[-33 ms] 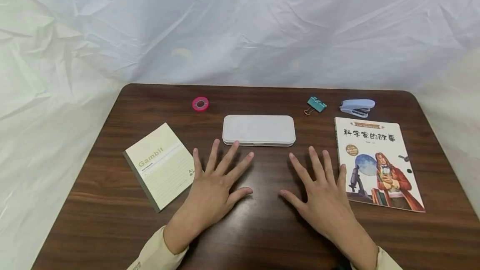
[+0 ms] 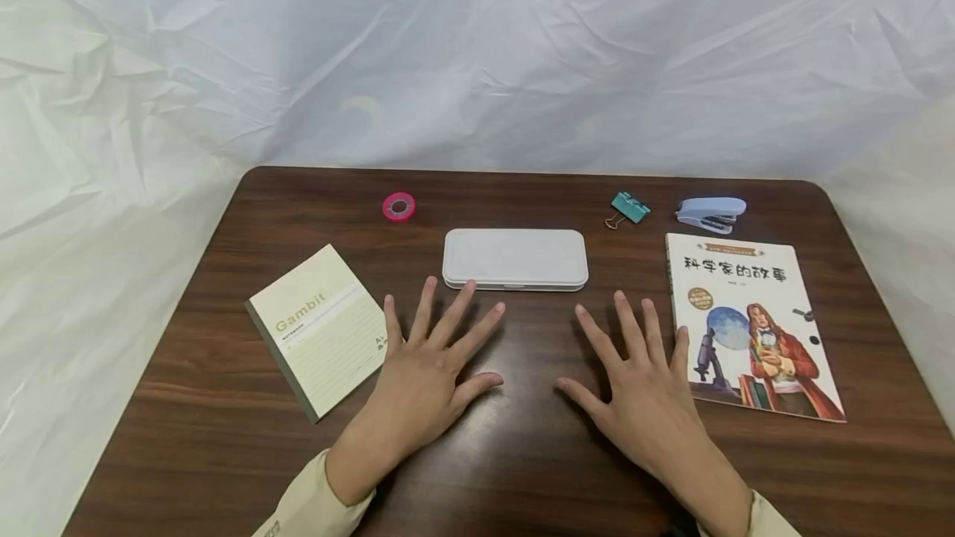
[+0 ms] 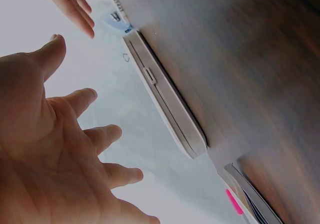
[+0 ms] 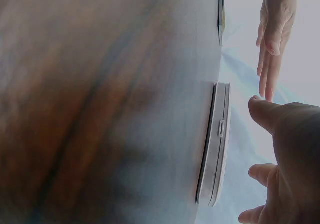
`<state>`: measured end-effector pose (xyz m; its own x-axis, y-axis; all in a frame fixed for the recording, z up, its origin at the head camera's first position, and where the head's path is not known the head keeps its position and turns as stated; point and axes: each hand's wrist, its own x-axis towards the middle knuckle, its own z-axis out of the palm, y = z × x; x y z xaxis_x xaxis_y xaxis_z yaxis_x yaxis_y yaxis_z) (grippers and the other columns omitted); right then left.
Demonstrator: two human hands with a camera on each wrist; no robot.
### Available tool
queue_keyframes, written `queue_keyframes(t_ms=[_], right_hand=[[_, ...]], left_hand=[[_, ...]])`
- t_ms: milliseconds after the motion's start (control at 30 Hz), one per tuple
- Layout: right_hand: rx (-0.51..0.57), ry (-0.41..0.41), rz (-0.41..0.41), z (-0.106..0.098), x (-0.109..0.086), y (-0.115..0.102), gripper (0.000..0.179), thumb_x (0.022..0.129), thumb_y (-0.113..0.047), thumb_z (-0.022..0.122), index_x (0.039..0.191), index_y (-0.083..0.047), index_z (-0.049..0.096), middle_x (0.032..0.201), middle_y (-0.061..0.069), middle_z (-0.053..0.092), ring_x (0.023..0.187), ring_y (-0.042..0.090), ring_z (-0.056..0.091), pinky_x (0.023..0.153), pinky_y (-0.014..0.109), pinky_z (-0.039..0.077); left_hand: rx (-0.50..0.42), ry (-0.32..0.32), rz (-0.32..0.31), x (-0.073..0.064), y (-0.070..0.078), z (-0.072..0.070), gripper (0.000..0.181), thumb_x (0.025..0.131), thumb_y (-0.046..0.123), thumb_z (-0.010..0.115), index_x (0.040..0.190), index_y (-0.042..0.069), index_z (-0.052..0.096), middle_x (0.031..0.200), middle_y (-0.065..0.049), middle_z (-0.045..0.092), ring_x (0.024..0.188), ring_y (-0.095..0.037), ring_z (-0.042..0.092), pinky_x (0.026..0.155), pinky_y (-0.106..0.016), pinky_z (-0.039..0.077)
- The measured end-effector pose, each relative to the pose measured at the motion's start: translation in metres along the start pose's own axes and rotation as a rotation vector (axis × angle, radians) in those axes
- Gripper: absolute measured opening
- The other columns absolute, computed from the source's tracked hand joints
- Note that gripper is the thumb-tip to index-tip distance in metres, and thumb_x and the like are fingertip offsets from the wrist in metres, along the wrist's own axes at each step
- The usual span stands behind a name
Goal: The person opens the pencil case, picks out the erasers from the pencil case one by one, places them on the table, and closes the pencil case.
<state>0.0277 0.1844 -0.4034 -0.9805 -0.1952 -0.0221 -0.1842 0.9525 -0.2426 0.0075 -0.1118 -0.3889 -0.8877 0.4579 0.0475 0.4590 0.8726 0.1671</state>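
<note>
Both hands are held above the table with fingers spread, and neither holds anything. A white pencil case (image 2: 515, 258), lid down, lies ahead of them; its front latch (image 3: 149, 75) shows in the left wrist view. My left hand (image 2: 418, 379) is between that case and a cream notebook (image 2: 321, 330), overlapping the notebook's right corner in the head view. Over on the other side, my right hand (image 2: 645, 396) is beside a picture-covered book (image 2: 753, 321), its little finger overlapping the book's left edge. In the right wrist view, the case (image 4: 215, 144) stands apart from the fingers.
Along the back of the dark wooden table (image 2: 507, 471) lie a pink roll of tape (image 2: 399, 206), a teal binder clip (image 2: 630, 207) and a light blue stapler (image 2: 711, 213). White sheeting (image 2: 477, 56) hangs behind the table and at both sides.
</note>
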Motion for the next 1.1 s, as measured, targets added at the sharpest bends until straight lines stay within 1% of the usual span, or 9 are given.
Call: queue_keyframes(t_ms=[233, 367, 633, 900, 1100], right_hand=[[0.009, -0.004, 0.006, -0.001, 0.0, -0.001, 0.099, 0.1, -0.062, 0.083, 0.182, -0.036, 0.033, 0.19, 0.025, 0.022, 0.175, 0.06, 0.017, 0.127, 0.095, 0.014], [0.012, 0.002, 0.004, 0.0, 0.0, -0.001, 0.099, 0.1, -0.061, 0.084, 0.182, -0.035, 0.034, 0.19, 0.025, 0.022, 0.174, 0.061, 0.018, 0.127, 0.096, 0.015], [0.011, 0.017, -0.004, 0.0, 0.001, -0.001, 0.099, 0.099, -0.06, 0.085, 0.181, -0.034, 0.036, 0.19, 0.025, 0.023, 0.174, 0.061, 0.019, 0.127, 0.095, 0.016], [0.021, 0.018, -0.013, 0.0, 0.008, 0.001, 0.099, 0.1, -0.059, 0.085, 0.181, -0.034, 0.036, 0.19, 0.026, 0.023, 0.174, 0.062, 0.018, 0.126, 0.097, 0.014], [0.037, 0.006, -0.016, -0.001, 0.017, 0.004, 0.095, 0.101, -0.059, 0.083, 0.181, -0.033, 0.037, 0.19, 0.026, 0.023, 0.174, 0.062, 0.017, 0.126, 0.097, 0.012]], left_hand=[[0.009, 0.018, 0.007, 0.0, 0.0, 0.0, 0.082, 0.106, 0.069, 0.066, 0.179, 0.041, 0.039, 0.192, -0.004, 0.029, 0.176, -0.056, 0.023, 0.126, -0.097, 0.021], [0.001, 0.014, 0.007, 0.0, 0.0, 0.0, 0.082, 0.107, 0.067, 0.066, 0.179, 0.041, 0.039, 0.192, -0.004, 0.028, 0.176, -0.056, 0.024, 0.126, -0.096, 0.022], [-0.028, -0.001, -0.004, 0.001, 0.0, 0.001, 0.078, 0.109, 0.063, 0.066, 0.179, 0.041, 0.039, 0.193, -0.004, 0.027, 0.176, -0.054, 0.023, 0.127, -0.096, 0.02], [-0.024, 0.022, -0.008, 0.007, -0.003, 0.001, 0.078, 0.11, 0.061, 0.066, 0.18, 0.041, 0.037, 0.191, -0.006, 0.032, 0.175, -0.054, 0.028, 0.127, -0.095, 0.024], [-0.022, 0.002, -0.014, 0.014, -0.007, 0.002, 0.078, 0.111, 0.062, 0.065, 0.18, 0.04, 0.036, 0.191, -0.006, 0.031, 0.175, -0.055, 0.026, 0.128, -0.094, 0.023]])
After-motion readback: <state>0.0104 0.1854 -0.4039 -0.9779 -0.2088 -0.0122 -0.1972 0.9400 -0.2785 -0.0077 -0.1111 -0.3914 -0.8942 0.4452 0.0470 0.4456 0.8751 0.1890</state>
